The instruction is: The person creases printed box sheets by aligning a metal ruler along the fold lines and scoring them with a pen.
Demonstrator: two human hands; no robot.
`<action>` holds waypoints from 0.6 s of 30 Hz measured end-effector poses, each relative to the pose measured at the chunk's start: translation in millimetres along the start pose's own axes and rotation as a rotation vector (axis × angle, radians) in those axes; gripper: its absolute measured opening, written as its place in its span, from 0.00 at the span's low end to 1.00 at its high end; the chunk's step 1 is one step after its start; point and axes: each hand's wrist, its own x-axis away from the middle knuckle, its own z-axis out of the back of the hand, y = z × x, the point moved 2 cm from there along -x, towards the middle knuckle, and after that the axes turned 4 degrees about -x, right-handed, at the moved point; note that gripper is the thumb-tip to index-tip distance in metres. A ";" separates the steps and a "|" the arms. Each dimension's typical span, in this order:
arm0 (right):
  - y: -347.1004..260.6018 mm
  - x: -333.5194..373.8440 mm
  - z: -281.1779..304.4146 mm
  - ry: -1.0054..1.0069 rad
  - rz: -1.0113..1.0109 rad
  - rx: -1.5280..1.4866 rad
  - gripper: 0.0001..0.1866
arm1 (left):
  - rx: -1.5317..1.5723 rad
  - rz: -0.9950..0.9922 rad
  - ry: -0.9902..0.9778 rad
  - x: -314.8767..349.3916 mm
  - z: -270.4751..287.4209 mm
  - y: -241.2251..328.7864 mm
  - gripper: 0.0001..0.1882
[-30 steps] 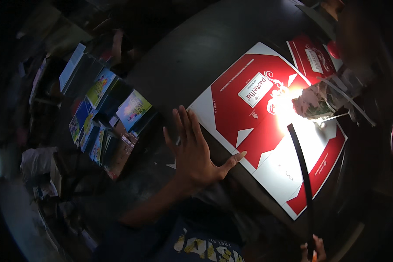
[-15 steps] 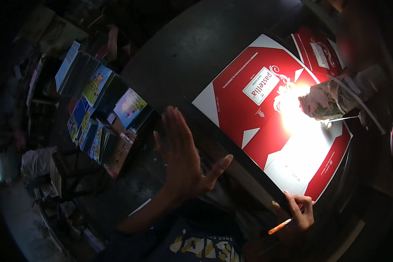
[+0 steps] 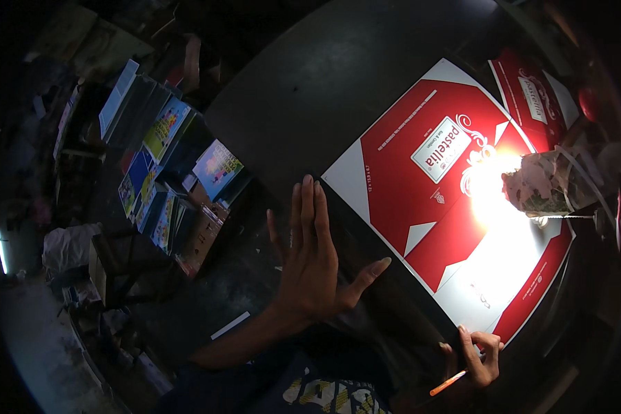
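A large red and white printed cardboard sheet [image 3: 400, 172] lies on the dark table. My left hand [image 3: 310, 265] is raised beside its left corner, fingers stretched up and thumb spread out, holding nothing. The fingertips come close to the sheet's edge; I cannot tell whether they touch it. At the sheet's near corner is my right hand [image 3: 484, 355], its thumb and index finger at the edge. A slim orange pen-like stick [image 3: 448, 383] is held in its curled fingers, pointing down to the left. Glare washes out the middle of the sheet.
A lit lamp with a wrapped shade [image 3: 545, 181] hangs low over the sheet's right side. Behind it lies another red printed piece [image 3: 528, 96]. Stacks of colourful printed booklets [image 3: 217, 165] stand at the left, near a wooden stool [image 3: 107, 269]. The dark table [image 3: 310, 76] stretches away behind.
The view has shifted, so the sheet and lamp sit further right. My left hand's fingers have drawn closer to the sheet's left corner. My right hand stays at the near corner with the orange stick.
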 end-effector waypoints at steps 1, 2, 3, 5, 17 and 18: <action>1.2 0.5 -0.8 -0.003 -0.002 -0.002 0.23 | 0.014 0.002 0.002 0.1 -1.7 -0.9 0.64; 2.1 0.1 -1.6 -0.005 -0.003 -0.006 0.23 | 0.011 0.004 0.000 -0.2 -2.2 -1.2 0.64; 1.8 -0.8 0.3 -0.015 -0.013 -0.016 0.24 | 0.013 0.003 -0.006 -1.5 -3.0 0.2 0.64; 1.5 -4.1 6.5 -0.025 -0.028 -0.024 0.24 | 0.015 -0.001 -0.015 -4.3 -4.7 2.7 0.64; 1.3 -7.1 6.9 -0.068 -0.023 -0.044 0.25 | -0.022 -0.026 0.017 -2.5 0.6 -0.8 0.63; 0.0 -7.9 5.5 -0.066 -0.024 -0.045 0.25 | -0.029 -0.016 0.011 -1.4 2.7 -1.0 0.63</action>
